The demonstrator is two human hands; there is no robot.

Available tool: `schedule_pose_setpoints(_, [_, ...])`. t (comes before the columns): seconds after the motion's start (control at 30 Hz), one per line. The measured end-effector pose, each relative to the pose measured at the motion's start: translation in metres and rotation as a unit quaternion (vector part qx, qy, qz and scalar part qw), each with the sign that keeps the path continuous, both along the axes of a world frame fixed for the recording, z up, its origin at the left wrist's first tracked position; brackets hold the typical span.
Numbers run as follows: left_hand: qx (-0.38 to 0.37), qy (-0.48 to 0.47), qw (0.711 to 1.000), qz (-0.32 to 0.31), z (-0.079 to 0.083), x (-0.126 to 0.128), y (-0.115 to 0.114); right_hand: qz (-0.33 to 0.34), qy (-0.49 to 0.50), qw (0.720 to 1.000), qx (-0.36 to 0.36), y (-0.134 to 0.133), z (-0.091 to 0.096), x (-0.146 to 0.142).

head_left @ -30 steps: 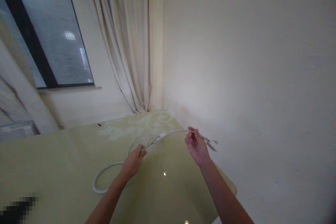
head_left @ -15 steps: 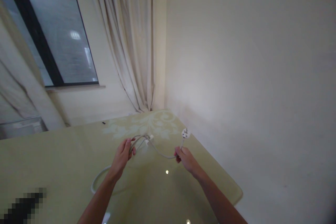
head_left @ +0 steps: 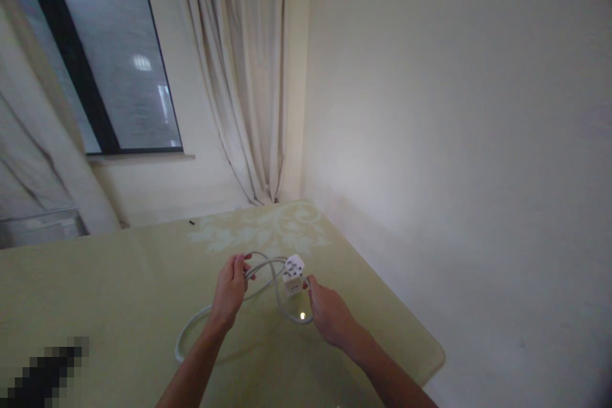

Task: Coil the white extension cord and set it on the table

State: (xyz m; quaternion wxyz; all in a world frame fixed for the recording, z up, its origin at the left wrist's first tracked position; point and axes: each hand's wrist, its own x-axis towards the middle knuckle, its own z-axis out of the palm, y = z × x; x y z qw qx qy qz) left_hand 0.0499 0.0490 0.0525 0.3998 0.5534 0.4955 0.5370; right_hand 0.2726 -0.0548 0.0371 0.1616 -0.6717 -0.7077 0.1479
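My left hand (head_left: pixel 231 285) is closed around loops of a white power cord (head_left: pixel 280 296), which hangs above the table. A loose bend of the cord trails down on the left, behind my left forearm. My right hand (head_left: pixel 327 307) pinches the cord close to its white plug end (head_left: pixel 294 264). Just under the plug end is a white block (head_left: pixel 292 285) with small dark slots; whether the two touch, I cannot tell. Part of the cord is hidden inside my left fingers.
The pale green glossy table (head_left: pixel 119 293) with a white floral pattern meets a bare wall (head_left: pixel 454 172) on the right. A small black item (head_left: pixel 192 222) lies near its far edge. Curtains (head_left: pixel 253 76) and a window (head_left: pixel 129 64) stand behind. A blurred dark shape (head_left: pixel 43 373) is at lower left.
My right hand has moved left and slightly down, bringing the plug end beside the looped cord. My left hand keeps its hold and has shifted slightly right.
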Motion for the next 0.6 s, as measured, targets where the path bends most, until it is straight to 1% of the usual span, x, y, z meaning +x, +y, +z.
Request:
schedule_pose_setpoints(0.07, [0.002, -0.007, 1.0, 0.002, 0.0, 0.004, -0.003, 0.022, -0.026, 0.999, -0.01, -0.003, 0.001, -0.004])
schedule_pose_setpoints(0.13, [0.006, -0.021, 1.0, 0.002, 0.001, 0.008, -0.008, 0.035, -0.027, 0.999, -0.029, -0.002, -0.001, -0.008])
schedule_pose_setpoints(0.23, [0.014, -0.048, 0.999, 0.004, 0.002, 0.013, -0.016, 0.05, 0.036, 0.997, -0.049, 0.01, -0.008, -0.012])
schedule_pose_setpoints(0.3, [0.024, -0.058, 0.998, -0.003, 0.004, 0.013, -0.021, 0.061, 0.117, 0.989, -0.069, 0.021, -0.017, -0.016])
schedule_pose_setpoints(0.37, [0.032, -0.069, 0.997, -0.02, 0.006, 0.01, -0.027, 0.052, 0.221, 0.968, -0.102, 0.03, -0.029, -0.024])
schedule_pose_setpoints(0.43, [0.025, -0.083, 0.995, -0.04, 0.007, 0.005, -0.033, 0.022, 0.328, 0.936, -0.125, 0.035, -0.043, -0.034])
schedule_pose_setpoints(0.5, [-0.006, -0.09, 0.994, -0.059, 0.007, 0.0, -0.036, 0.005, 0.414, 0.904, -0.108, 0.037, -0.055, -0.046])
schedule_pose_setpoints(0.6, [-0.061, -0.081, 0.99, -0.095, 0.006, -0.007, -0.038, 0.015, 0.5, 0.862, -0.075, 0.04, -0.064, -0.061])
